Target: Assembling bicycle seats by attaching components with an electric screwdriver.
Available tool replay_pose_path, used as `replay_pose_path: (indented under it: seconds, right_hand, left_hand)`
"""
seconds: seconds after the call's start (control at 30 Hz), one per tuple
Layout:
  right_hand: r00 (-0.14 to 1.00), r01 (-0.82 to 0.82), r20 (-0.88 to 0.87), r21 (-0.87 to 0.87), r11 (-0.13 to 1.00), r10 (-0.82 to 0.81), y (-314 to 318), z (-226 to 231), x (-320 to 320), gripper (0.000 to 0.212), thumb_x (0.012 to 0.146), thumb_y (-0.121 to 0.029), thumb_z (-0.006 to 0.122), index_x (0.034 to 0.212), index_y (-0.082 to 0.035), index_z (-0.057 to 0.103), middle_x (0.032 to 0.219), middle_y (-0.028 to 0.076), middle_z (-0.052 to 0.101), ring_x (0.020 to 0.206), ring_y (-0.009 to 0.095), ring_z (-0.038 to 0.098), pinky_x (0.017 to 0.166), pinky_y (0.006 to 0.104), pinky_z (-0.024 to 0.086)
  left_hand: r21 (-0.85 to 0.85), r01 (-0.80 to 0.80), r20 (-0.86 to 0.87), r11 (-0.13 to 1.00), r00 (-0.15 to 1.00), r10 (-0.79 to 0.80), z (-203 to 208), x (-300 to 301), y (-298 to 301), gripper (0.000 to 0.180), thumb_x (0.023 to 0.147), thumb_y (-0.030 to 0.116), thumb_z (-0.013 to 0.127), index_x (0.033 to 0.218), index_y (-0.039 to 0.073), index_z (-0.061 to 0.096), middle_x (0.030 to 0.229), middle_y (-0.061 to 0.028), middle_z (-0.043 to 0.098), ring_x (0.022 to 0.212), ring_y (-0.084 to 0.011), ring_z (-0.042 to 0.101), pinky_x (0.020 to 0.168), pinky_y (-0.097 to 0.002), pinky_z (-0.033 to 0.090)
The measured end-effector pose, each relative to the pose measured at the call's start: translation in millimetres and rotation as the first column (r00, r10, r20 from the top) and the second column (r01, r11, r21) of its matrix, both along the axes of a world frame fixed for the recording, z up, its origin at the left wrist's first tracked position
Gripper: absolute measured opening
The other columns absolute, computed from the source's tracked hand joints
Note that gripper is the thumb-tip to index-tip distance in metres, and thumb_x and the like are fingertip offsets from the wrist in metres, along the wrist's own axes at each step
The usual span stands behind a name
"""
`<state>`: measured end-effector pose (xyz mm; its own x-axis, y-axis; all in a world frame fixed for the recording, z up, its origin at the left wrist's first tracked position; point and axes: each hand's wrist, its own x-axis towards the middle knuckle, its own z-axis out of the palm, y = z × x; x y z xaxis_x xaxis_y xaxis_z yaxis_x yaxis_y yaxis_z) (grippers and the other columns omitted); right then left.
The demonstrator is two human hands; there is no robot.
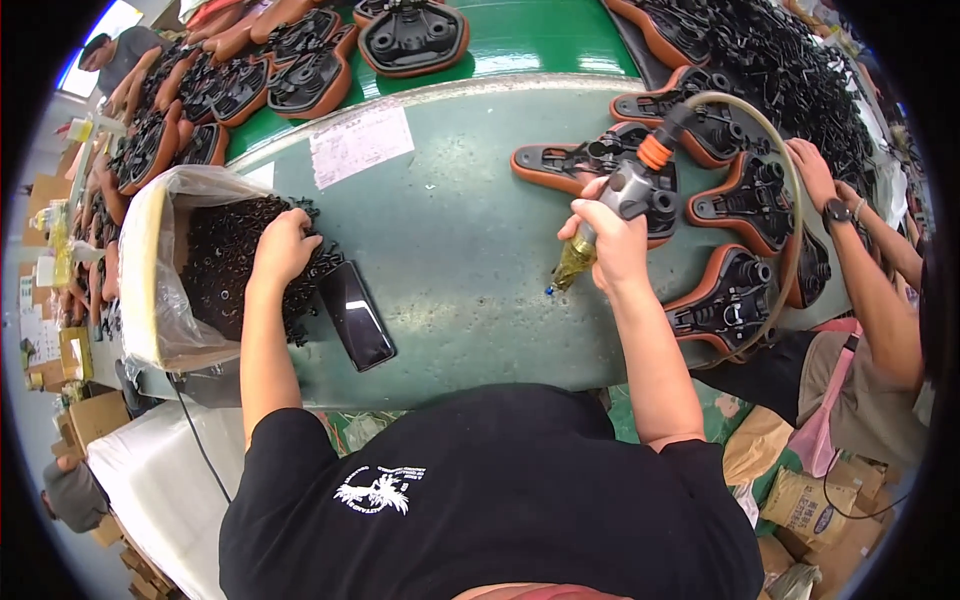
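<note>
My right hand grips a pneumatic screwdriver with a grey body and a yellowish lower end; its blue tip points down over the table. My left hand rests among small black screws heaped in a box tipped on its side and lined with clear plastic. Its fingers are curled, and their tips are hidden among the screws. Beside that heap lies a black phone. Right of the screwdriver, upside-down bicycle saddles with brown rims and black undersides lie in a group.
An air hose loops from the screwdriver over the saddles. A co-worker's hand reaches in at the right. A green conveyor with more saddles runs behind the table. A paper sheet lies near the table's far edge.
</note>
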<state>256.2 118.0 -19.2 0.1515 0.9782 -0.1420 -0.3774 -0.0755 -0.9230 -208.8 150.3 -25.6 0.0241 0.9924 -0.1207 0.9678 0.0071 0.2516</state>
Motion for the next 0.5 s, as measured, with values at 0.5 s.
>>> replay_pose_path:
  seconds: [0.5]
  right_hand:
    - [0.899,-0.426,-0.131,-0.051,0.903,0.417,-47.7,0.5,-35.3,0.024,0.085,0.001,0.071,0.105,-0.006,0.059,0.095,0.004,0.063,0.068,0.02,0.071,0.068,0.0364,0.057]
  left_hand:
    - [0.338,0.149,-0.036,0.929,0.989,-0.145,-28.2,8.0,-6.6,0.023,0.091,0.015,0.078,0.109,0.002,0.075,0.102,-0.0144,0.067,0.097,-0.0362,0.068,0.086,-0.0446,0.056]
